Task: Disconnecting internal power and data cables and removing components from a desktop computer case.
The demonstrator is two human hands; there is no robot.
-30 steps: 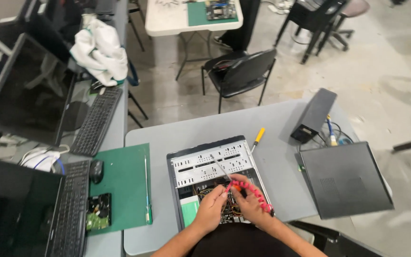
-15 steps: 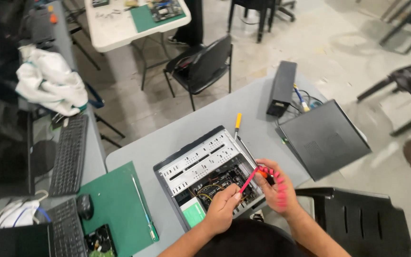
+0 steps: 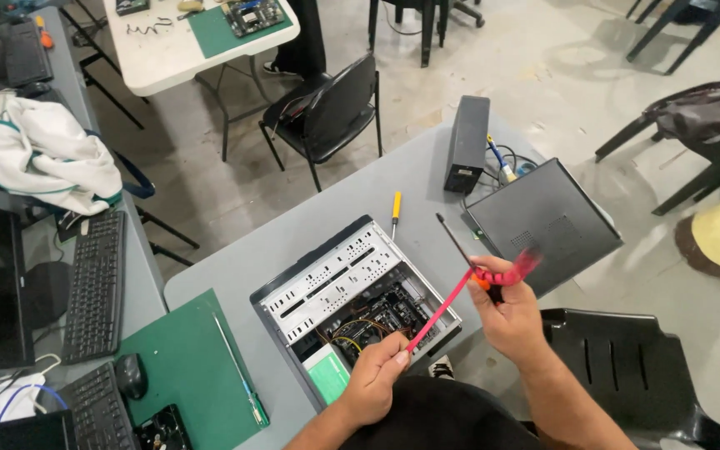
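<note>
The right hand (image 3: 510, 321) is raised just past the right edge of the open computer case (image 3: 356, 304), its grip pressed together around one end of a flat red cable (image 3: 452, 302) and the handle of a black-shafted screwdriver (image 3: 460, 250), whose shaft points up and to the left over the grey table (image 3: 335, 200). The upper end of the cable is blurred above the knuckles. The left hand (image 3: 377, 383) is lower, near the front edge of the case, thumb and forefinger pinching the other end of the red cable, so the cable stretches in a straight diagonal line between the two hands, above the case's lower right corner.

The case lies on its side on the table, showing a perforated metal drive cage, wiring and a circuit board inside. A yellow-handled screwdriver (image 3: 394, 210) lies on the table just beyond the case. Further right sits the case's dark side panel (image 3: 543, 221), with a black box (image 3: 468, 142) standing near it and some cables beside that. To the left of the case lies a green mat (image 3: 185, 367) with a thin tool on it. A keyboard (image 3: 93, 283) and a mouse (image 3: 131, 375) rest on the neighbouring table. A black chair (image 3: 331, 112) stands behind the table.
</note>
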